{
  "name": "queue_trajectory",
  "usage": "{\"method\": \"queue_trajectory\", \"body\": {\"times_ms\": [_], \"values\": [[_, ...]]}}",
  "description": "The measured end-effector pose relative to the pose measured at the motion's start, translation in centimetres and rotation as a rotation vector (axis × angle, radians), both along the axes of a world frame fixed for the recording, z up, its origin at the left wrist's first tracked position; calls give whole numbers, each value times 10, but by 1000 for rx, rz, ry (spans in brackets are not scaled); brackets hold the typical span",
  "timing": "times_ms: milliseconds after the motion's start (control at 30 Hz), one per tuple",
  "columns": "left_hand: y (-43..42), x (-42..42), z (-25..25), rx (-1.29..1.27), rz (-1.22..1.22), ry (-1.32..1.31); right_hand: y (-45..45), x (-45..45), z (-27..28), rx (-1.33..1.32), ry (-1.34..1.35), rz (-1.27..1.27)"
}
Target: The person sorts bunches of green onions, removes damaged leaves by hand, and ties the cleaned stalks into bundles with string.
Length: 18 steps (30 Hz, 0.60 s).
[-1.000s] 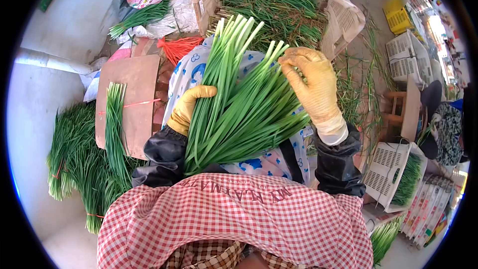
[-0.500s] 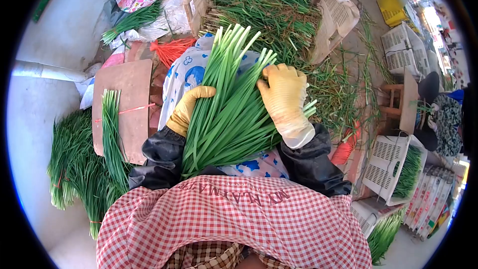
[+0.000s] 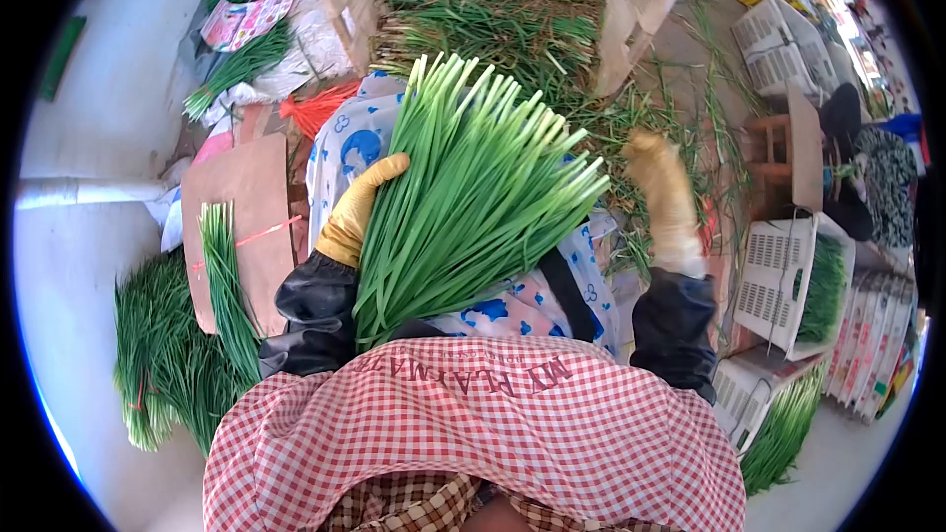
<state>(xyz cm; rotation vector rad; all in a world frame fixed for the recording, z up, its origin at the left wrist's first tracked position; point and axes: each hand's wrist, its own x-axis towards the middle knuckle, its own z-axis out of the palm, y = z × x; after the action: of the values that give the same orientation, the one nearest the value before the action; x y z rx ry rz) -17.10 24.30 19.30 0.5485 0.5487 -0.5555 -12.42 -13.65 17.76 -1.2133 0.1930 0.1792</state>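
A big bunch of garlic chives [image 3: 473,207] lies fanned across my lap, pale cut ends pointing up and to the right. My left hand [image 3: 363,207], in a yellow glove, is closed round the bunch's left edge; its fingers are hidden under the leaves. Off to the right of the bunch, apart from it, is my right hand [image 3: 660,187], also gloved. Motion smears its fingers, so their pose is unclear. Beneath the chives a white cloth with blue patterns [image 3: 493,313] covers my lap.
Ahead stands a white crate [image 3: 631,15] of untrimmed chives. On the left, a tied chive bundle [image 3: 227,281] crosses a brown board [image 3: 261,197], with more bundles [image 3: 168,355] beside it. Leaf scraps [image 3: 680,128] litter the floor. White crates [image 3: 769,281] and another person's patterned sleeve [image 3: 884,187] are at right.
My right hand has left the chives and moved right and slightly down. The bunch is spread wider at its pale ends. My left hand keeps its hold.
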Motion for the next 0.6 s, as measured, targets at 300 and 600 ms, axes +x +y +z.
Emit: {"method": "queue_trajectory", "body": {"times_ms": [300,600], "values": [[-33,-2,51,269,-320,-95,100,36,46,685,68,343],[-40,14,-3,-576,-281,-165,124,63,85,505,-40,508]]}}
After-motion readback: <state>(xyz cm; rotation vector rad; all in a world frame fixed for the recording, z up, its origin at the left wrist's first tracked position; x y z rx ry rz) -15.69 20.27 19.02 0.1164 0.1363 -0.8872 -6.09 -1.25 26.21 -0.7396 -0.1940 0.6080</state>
